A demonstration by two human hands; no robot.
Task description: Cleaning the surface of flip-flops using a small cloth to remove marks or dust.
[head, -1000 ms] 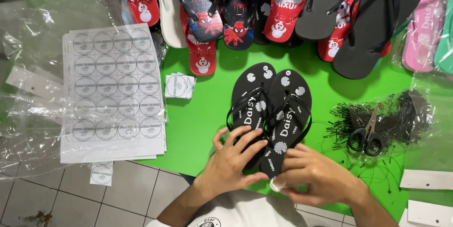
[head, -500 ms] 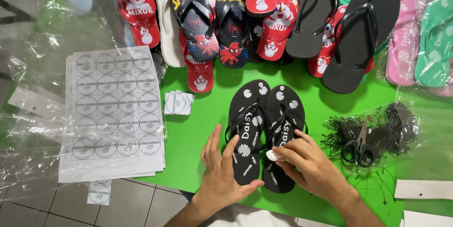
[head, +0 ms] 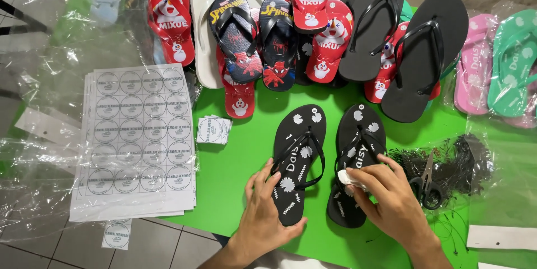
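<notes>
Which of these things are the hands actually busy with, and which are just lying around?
In hand:
- left hand on the left black sandal
- right hand pressing a small white piece to the right black sandal

Lying about:
- sticker sheets
- scissors
- row of coloured sandals
- clear plastic bags

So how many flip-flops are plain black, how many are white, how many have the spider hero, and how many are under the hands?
Plain black flip-flops: 2
White flip-flops: 2
Spider hero flip-flops: 2
Black flowery flip-flops, one under the left hand and one under the right hand, which pinches a small white piece: 2
Total: 8
</notes>
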